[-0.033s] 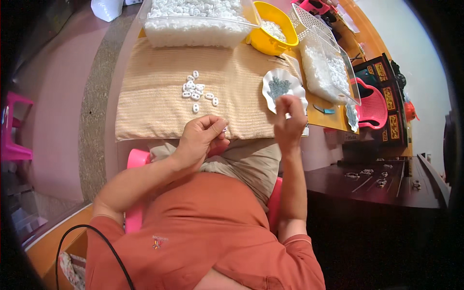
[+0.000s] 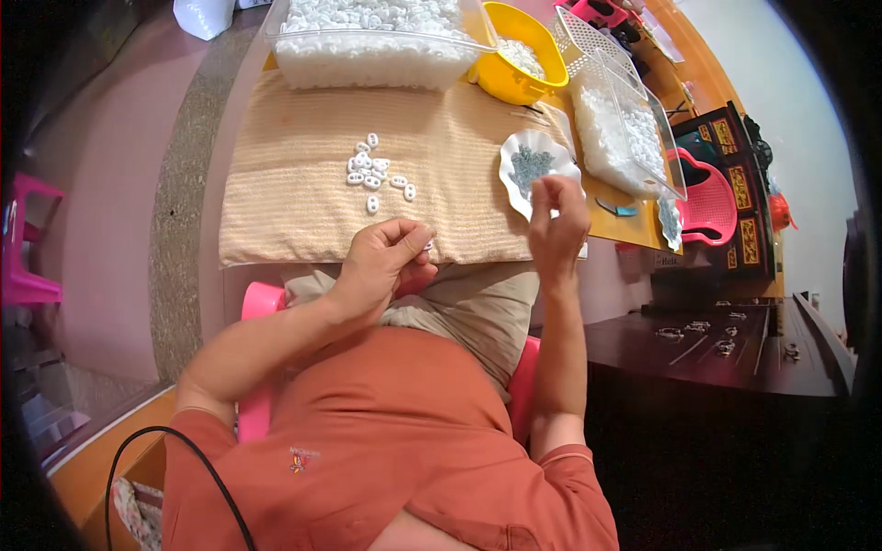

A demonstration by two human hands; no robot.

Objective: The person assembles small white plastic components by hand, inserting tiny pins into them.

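Observation:
My left hand (image 2: 388, 260) is closed above the near edge of the cloth, thumb against the fingers. A small white piece (image 2: 428, 245) shows at its fingertips, mostly hidden. Over the near rim of a white scalloped dish (image 2: 511, 188), my right hand (image 2: 558, 216) has its fingers drawn together in a pinch. Whatever it holds, if anything, is too small to make out. Tiny grey-blue pieces (image 2: 529, 165) lie heaped in the dish. On the cloth, beyond my left hand, sits a loose cluster of white oval pieces with two dark holes each (image 2: 367, 167).
A striped beige cloth (image 2: 294, 197) covers the table. Along its far side stand a clear bin of white pieces (image 2: 377, 60) and a yellow basin (image 2: 508, 84). Another clear bin (image 2: 617, 138) and a blue-handled tool (image 2: 617, 209) lie to the right.
My right hand has shifted slightly to the right over the dish, its fingers still pinched. My left hand stays in place.

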